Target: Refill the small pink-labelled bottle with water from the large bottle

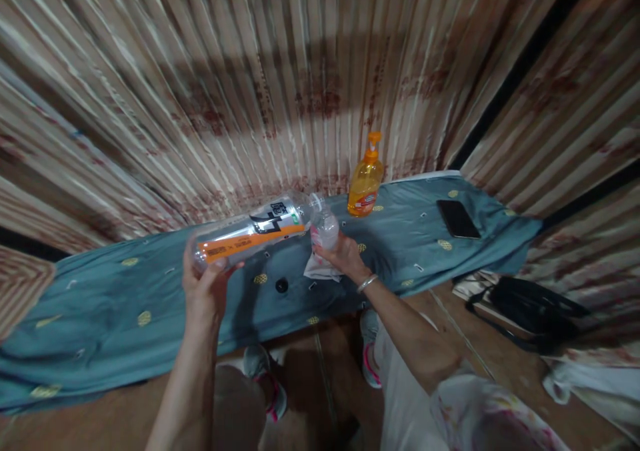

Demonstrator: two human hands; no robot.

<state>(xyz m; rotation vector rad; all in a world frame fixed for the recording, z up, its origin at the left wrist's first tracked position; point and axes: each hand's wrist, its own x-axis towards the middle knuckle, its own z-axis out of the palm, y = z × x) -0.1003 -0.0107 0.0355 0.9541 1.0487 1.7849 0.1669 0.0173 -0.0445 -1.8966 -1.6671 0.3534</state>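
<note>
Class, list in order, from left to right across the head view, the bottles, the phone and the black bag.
Large bottle with an orange-banded label, small clear bottle, orange pump bottle, dark phone, black bag.

The cloth [165, 317] over the counter is teal with yellow pineapples; the pump bottle [364, 187] is orange, the phone [458, 219] black, the curtain [320, 71] beige-brown with reddish blotches.

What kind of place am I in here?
Possibly a curtained corner at home: pleated beige curtains patterned in dark red, a teal pineapple-print cloth over a long surface, and an orange pump bottle.
</note>
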